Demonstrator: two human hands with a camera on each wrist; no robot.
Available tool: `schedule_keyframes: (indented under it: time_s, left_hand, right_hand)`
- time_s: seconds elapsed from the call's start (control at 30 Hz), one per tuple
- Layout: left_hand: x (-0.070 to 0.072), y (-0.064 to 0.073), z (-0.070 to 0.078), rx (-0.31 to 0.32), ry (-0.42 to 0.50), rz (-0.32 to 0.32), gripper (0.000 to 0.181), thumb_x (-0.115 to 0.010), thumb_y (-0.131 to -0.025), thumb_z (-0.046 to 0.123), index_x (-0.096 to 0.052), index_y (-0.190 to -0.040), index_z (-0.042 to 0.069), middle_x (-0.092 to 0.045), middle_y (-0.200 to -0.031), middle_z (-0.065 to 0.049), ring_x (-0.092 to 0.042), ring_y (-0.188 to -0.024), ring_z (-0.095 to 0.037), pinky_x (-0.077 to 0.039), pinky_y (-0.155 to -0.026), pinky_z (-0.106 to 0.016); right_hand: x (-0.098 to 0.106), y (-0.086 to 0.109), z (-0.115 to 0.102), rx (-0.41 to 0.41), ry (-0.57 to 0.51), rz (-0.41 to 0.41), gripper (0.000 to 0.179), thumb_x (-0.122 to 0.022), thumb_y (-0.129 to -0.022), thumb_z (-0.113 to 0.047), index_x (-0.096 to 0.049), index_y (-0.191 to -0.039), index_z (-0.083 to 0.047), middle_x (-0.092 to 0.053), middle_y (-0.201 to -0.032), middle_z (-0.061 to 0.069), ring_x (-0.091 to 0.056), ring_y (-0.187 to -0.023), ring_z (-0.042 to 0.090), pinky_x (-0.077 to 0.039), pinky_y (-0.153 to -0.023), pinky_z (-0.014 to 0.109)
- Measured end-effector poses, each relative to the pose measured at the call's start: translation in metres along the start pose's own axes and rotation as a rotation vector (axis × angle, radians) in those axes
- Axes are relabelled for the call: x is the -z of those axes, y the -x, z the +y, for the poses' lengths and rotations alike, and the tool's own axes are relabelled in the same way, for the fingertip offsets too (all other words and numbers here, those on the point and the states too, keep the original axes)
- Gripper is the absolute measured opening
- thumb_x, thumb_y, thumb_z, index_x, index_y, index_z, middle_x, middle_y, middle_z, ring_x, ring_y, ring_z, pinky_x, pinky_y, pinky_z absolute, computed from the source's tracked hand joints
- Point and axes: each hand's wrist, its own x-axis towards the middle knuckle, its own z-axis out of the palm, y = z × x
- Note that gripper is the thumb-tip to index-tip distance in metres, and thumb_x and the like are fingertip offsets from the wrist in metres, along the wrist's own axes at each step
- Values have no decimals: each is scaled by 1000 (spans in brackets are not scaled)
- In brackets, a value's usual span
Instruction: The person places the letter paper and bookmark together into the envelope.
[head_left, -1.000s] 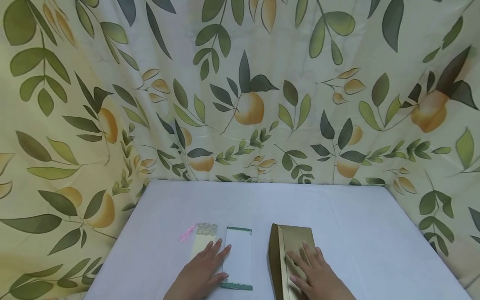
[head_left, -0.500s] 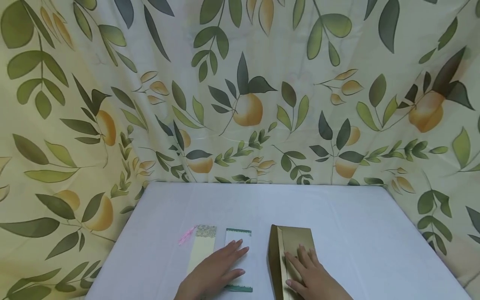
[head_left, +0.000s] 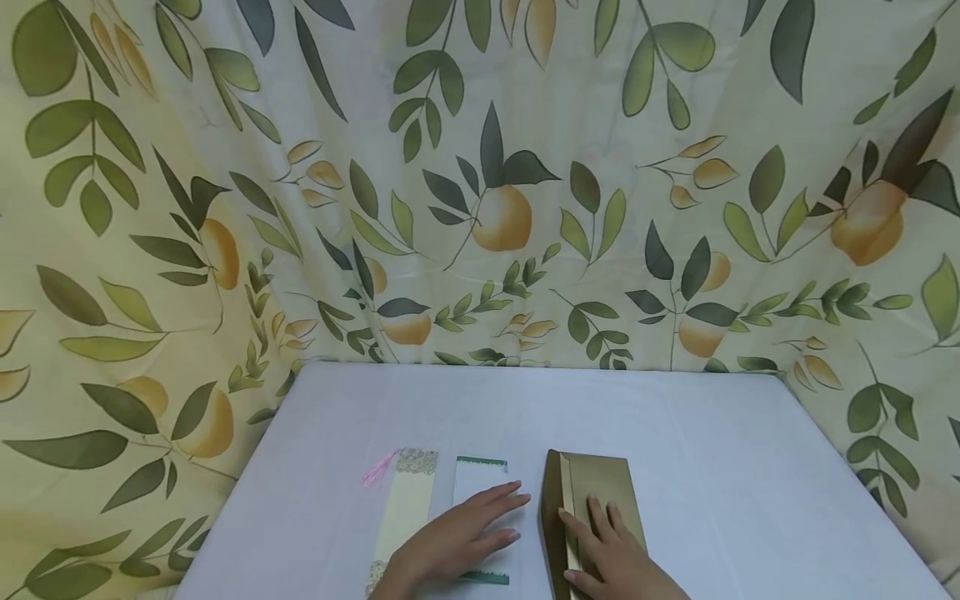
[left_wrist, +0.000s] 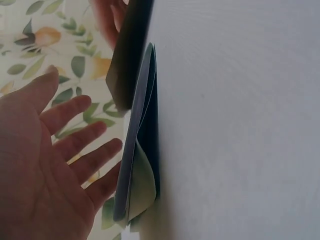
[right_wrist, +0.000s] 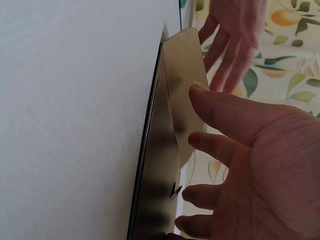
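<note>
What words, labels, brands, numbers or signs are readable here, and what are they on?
None readable.
Gold case: one small dark mark; I can't tell whether it's a sign.
White card: no readable text; left hand hides part.
Cream strip: patterned ends, too small to make out.
Backdrop: just leaves and fruit.

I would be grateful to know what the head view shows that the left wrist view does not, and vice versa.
Only the head view shows the pink tassel and the back of the left hand. Only the left wrist view shows that hand's palm and, near its fingertips, thin parted layers seen edge-on. Both show the right hand, the gold case, the white tabletop and the leafy cloth.
</note>
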Motion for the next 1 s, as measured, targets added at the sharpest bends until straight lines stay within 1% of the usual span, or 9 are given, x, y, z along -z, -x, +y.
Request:
schedule_keyframes:
  time_s: [0.1,0.2,0.4,0.53,0.7,0.87,1.0]
  left_hand:
    - [-2,-6,0,-12,25,-7,53,-38,-111,48,-43,-159,26,-33,-166,2,-32,-149,-17,-36,-114,-47]
    - [-4,-11,0,-14,37,-9,53,-38,-111,49,-43,-159,27,-33,-166,3,-32,-149,-17,-36,-114,-46]
    - [-8,-21,2,-3,5,-3,53,-37,-111,50,-45,-158,26,-35,-165,2,-35,-148,-19,-37,-113,-47]
    - [-11,-30,5,-19,9,2,50,-39,-112,46,-47,-157,25,-36,-164,4,-36,-147,-18,-37,-113,-47]
    - [-16,-40,9,-36,12,8,50,-40,-111,47,-49,-155,25,-38,-162,6,-37,-147,-17,-37,-113,-47]
    - [-18,-47,14,-21,19,18,50,-43,-111,48,-51,-154,26,-40,-160,6,-38,-145,-16,-38,-112,-48]
    - [-20,-52,15,-9,23,16,51,-45,-109,50,-51,-154,26,-42,-159,8,-40,-144,-15,-39,-110,-51]
  right_hand:
    - [0,0,0,10,13,3,79,-73,-93,-51,-47,-153,-7,-28,-156,40,-20,-137,72,-37,-92,80]
    - [1,0,-1,8,13,-2,78,-73,-93,-50,-47,-153,-7,-27,-156,40,-20,-136,72,-36,-92,80]
    - [1,1,0,12,3,-14,78,-73,-94,-49,-46,-153,-6,-25,-157,41,-18,-136,73,-34,-93,82]
    - [1,0,0,22,9,-11,77,-74,-93,-47,-47,-152,-5,-25,-156,42,-19,-135,74,-34,-93,82]
    - [-1,0,0,44,36,-12,76,-73,-94,-47,-48,-151,-3,-27,-155,43,-21,-132,76,-37,-91,81]
    - [-1,0,0,68,41,-4,75,-73,-94,-46,-49,-150,-2,-27,-154,44,-22,-130,77,-38,-89,81]
    - [-1,2,0,73,45,0,75,-73,-94,-46,-49,-150,-2,-26,-154,44,-23,-130,77,-38,-89,81]
